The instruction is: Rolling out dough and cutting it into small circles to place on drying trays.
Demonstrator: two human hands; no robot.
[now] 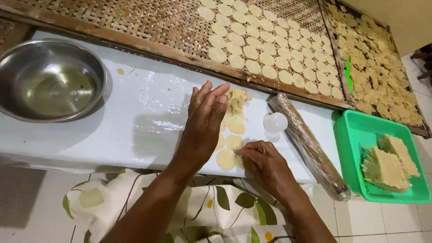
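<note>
Fingertips of right hand (265,164) pinched a pale round dough disc (226,159) near the white board's (148,112) front edge; left hand (204,121) spread flat. Lifting slowly should avoid tearing.

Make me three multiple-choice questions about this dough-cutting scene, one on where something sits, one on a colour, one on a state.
1. Where does the wrapped rolling pin lie?
A. Inside the metal bowl
B. Between the dough rounds and the green tub
C. On the woven tray

2. What colour is the tub holding the crumbly blocks?
A. Green
B. Red
C. White

3. What state is the metal bowl in?
A. Full of dough
B. Turned upside down
C. Upright and empty

Answers: B, it lies right of the rounds, beside the tub; A, its walls are bright green; C, its bare inside shows.
</note>
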